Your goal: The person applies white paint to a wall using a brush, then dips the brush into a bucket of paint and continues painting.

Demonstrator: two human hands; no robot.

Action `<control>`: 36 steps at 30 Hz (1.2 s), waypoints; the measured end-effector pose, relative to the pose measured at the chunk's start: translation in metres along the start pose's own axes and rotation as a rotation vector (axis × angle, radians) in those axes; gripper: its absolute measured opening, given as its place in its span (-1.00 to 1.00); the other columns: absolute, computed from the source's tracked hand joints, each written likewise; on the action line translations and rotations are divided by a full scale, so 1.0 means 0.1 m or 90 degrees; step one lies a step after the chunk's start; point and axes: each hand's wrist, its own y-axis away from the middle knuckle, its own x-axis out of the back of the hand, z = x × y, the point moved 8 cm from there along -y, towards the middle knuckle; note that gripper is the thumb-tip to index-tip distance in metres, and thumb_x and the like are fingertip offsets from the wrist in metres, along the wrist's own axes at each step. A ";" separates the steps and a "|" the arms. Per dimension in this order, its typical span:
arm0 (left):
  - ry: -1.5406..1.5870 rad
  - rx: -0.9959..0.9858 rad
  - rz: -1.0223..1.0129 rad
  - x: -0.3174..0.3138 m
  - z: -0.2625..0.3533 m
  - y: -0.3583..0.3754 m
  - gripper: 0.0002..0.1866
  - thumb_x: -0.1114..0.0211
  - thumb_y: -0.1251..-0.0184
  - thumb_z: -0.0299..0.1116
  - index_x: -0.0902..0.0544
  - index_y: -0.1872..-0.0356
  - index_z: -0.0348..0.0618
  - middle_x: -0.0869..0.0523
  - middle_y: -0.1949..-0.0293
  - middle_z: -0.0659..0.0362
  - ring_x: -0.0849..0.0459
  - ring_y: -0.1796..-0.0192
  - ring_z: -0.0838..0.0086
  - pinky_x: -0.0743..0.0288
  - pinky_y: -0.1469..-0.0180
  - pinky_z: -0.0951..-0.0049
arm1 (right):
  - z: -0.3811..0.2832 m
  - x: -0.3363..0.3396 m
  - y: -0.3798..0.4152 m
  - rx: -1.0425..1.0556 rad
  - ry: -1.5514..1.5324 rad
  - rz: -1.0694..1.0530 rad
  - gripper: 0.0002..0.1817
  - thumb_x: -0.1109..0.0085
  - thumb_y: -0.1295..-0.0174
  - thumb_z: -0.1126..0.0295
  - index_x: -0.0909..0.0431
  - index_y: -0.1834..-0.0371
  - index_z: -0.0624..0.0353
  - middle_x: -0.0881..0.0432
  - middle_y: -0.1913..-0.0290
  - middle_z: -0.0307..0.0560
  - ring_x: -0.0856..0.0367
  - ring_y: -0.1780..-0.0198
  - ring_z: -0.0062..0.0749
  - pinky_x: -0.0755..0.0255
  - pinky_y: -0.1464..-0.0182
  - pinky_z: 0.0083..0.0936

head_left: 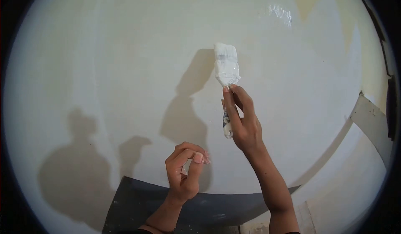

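My right hand (246,123) is closed round the neck of a paintbrush (227,67), with bristles pointing up. White paint coats the brush head and its ferrule; the speckled handle hangs down behind my fingers. The bristles are in front of the pale wall (138,46), and the brush casts a shadow to its left. Lower and to the left, my left hand (184,167) is held up with its fingers curled in toward the thumb. Whitish paint marks its fingertips, and no tool shows in it.
A wet, shiny patch (280,15) lies on the wall at the upper right, near yellowish areas (308,0). Below my hands runs a dark grey panel (138,204). A greyish board (369,121) juts from the right side, beside a dark edge. Shadows fall on the left wall.
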 end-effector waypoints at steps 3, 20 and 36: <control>-0.010 -0.006 0.000 -0.05 0.14 0.03 -0.73 -0.09 -0.42 -0.45 -0.57 0.49 -0.37 -0.63 0.38 0.03 -0.59 0.34 0.46 -0.53 0.19 0.41 | 0.03 -0.06 -0.04 0.042 0.025 -0.033 -0.49 -0.23 -0.08 0.66 -0.51 -0.18 0.51 -0.49 -0.19 0.20 -0.66 -0.08 -0.10 -0.68 0.13 -0.46; -0.002 0.012 -0.021 -0.24 0.74 -0.70 -0.69 -0.12 -0.37 -0.46 -0.56 0.59 -0.40 -0.63 0.50 0.04 -0.58 0.45 0.44 -0.48 0.36 0.45 | 0.45 0.36 -0.84 -0.147 -0.414 -0.201 -0.64 -0.26 -0.18 0.56 -0.59 -0.08 0.27 -0.64 0.03 0.14 -0.70 0.11 -0.01 -0.61 0.09 -0.23; 0.003 -0.017 -0.055 -0.26 1.27 -0.62 -0.63 -0.14 -0.39 -0.40 -0.56 0.64 -0.38 -0.64 0.51 0.03 -0.57 0.50 0.46 -0.47 0.41 0.47 | 0.48 0.59 -1.40 0.048 -0.064 -0.171 -0.71 -0.14 -0.17 0.52 -0.54 0.04 0.40 -0.53 -0.11 0.18 -0.68 0.07 -0.01 -0.67 0.09 -0.28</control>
